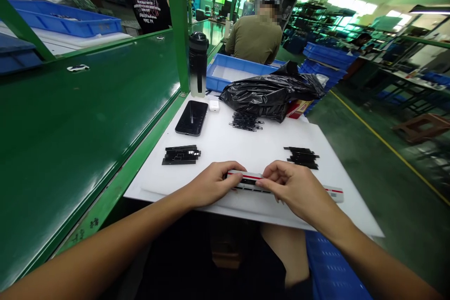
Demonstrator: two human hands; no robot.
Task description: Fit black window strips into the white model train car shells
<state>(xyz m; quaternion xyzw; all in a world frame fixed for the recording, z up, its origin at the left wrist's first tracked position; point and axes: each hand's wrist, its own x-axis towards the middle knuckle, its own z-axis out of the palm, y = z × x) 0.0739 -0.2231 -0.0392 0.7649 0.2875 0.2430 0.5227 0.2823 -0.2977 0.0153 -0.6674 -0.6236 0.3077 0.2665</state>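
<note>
Pinching the striped white piece (pixel 251 176) low over the table (pixel 218 150), both hands' grips are closed on it: left hand (pixel 220 180), right hand (pixel 291 180). Uneven finger pressure could tilt it or bend its dark strip.

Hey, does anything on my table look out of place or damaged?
Nothing looks spilled or damaged. The crumpled black bag looks messiest, slumped at the far end of the table and partly covering a red box. The left-hand pile of black strips has uneven ends.
</note>
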